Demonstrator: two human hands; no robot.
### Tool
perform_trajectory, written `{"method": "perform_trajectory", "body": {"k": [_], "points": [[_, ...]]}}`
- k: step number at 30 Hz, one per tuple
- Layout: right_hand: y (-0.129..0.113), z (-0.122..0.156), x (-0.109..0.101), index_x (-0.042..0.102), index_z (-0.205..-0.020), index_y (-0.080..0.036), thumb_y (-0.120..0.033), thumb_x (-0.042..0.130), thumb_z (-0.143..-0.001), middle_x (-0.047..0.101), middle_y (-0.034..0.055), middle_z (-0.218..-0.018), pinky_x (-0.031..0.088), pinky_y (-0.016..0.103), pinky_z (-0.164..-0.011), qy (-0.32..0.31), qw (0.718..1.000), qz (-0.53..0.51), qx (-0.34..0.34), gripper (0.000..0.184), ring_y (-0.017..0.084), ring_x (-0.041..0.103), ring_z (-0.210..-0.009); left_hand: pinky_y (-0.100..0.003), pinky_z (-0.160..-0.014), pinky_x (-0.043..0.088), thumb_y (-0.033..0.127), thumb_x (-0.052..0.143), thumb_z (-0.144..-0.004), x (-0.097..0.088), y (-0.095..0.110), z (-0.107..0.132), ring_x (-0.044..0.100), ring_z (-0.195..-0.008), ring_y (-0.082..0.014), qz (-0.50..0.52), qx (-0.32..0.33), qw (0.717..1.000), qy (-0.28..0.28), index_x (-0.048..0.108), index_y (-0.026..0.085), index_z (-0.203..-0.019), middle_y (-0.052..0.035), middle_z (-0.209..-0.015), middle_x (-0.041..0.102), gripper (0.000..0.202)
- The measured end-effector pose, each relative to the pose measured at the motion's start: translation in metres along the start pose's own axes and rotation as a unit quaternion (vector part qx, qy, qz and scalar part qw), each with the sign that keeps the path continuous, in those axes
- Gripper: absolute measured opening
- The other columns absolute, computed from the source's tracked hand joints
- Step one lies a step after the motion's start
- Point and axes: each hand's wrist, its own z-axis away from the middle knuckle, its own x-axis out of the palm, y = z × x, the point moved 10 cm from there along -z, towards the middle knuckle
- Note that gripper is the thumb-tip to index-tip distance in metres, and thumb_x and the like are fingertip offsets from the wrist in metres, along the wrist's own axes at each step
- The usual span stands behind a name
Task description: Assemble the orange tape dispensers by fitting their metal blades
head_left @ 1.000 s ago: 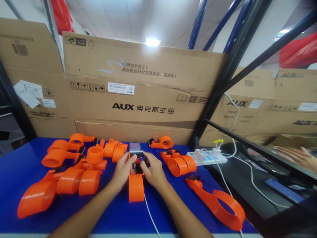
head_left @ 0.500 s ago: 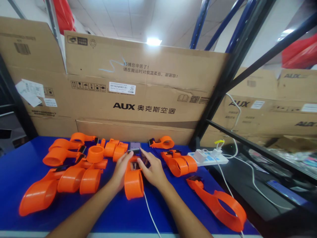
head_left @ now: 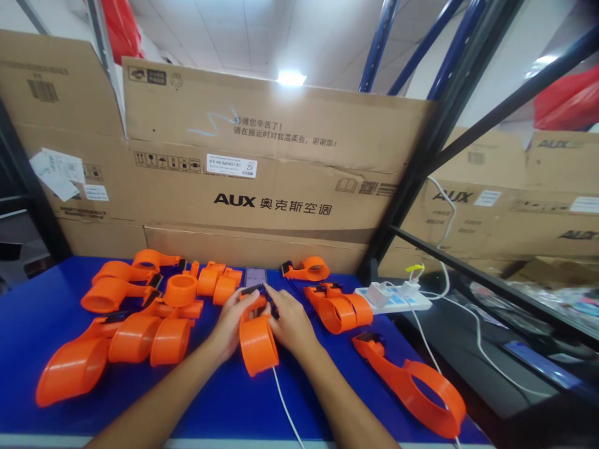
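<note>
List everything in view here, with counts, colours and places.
Held orange plastic ring-ended tool: one, orange, front centre
Similar orange tools: about thirteen, orange, left and right
Rectangular phone-like devices: two, grey and bluish, centre rear and far right
White plastic power strip: one, white and blue, right rear
Thin white cables: several, white, centre and right
Flat tabletop: one, blue, under the tools
Printed cardboard panels: several, brown, background
Metal bars: several, black and blue, both sides
Red bags: two, red, upper left and right
Left hand: one, bare, gripping held tool
Right hand: one, bare, against held tool
</note>
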Motion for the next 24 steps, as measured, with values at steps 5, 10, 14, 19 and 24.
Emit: {"method": "perform_trajectory", "body": {"k": [5, 10, 14, 19, 24], "points": [[-0.002, 0.003, 0.009, 0.056, -0.141, -0.013, -0.012, 0.05, -0.091, 0.068, 0.0102, -0.087, 0.058, 0.034, -0.073, -0.001, 0.999, 0.045, -0.011, 0.05, 0.023, 0.064, -0.075, -0.03, -0.072, 0.057, 0.027, 0.091, -0.069, 0.0, 0.0, 0.0, 0.071, -0.07, -0.0176, -0.021, 0.003, 1.0, -0.011, 0.07, 0.016, -0.098, -0.006, -0.087, 0.075, 0.037], [-0.002, 0.007, 0.015, 0.058, -0.137, -0.012, -0.013, 0.055, -0.089, 0.069, 0.01, -0.084, 0.058, 0.034, -0.075, -0.008, 0.997, 0.073, -0.019, 0.048, 0.024, 0.064, -0.075, -0.029, -0.069, 0.056, 0.027, 0.091, -0.068, 0.0, -0.002, 0.001, 0.07, -0.066, -0.0171, -0.024, -0.008, 1.0, -0.016, 0.07, 0.016, -0.096, -0.0044, -0.08, 0.073, 0.036], [-0.002, 0.009, 0.018, 0.057, -0.138, -0.011, -0.013, 0.054, -0.091, 0.068, 0.0092, -0.082, 0.058, 0.033, -0.074, -0.015, 0.997, 0.072, -0.02, 0.047, 0.023, 0.063, -0.073, -0.028, -0.067, 0.056, 0.027, 0.091, -0.068, -0.001, 0.0, 0.001, 0.07, -0.066, -0.0169, -0.041, -0.007, 0.999, -0.013, 0.071, 0.016, -0.097, -0.0042, -0.079, 0.072, 0.038], [-0.005, 0.004, 0.007, 0.056, -0.139, -0.011, -0.015, 0.048, -0.095, 0.068, 0.0105, -0.084, 0.056, 0.033, -0.071, -0.006, 0.998, 0.052, -0.031, 0.044, 0.022, 0.063, -0.073, -0.028, -0.069, 0.057, 0.027, 0.092, -0.066, 0.001, 0.007, 0.0, 0.071, -0.071, -0.0177, -0.039, 0.006, 0.999, -0.017, 0.071, 0.016, -0.096, -0.0042, -0.082, 0.073, 0.038], [0.0, -0.004, -0.008, 0.056, -0.14, -0.02, -0.034, 0.054, -0.101, 0.071, 0.0095, -0.094, 0.054, 0.031, -0.068, -0.036, 0.999, -0.014, -0.022, 0.042, 0.021, 0.065, -0.075, -0.025, -0.063, 0.054, 0.037, 0.089, -0.071, 0.004, 0.021, 0.003, 0.068, -0.065, -0.015, -0.085, 0.061, 0.994, -0.018, 0.073, 0.017, -0.097, -0.003, -0.079, 0.073, 0.037]]}}
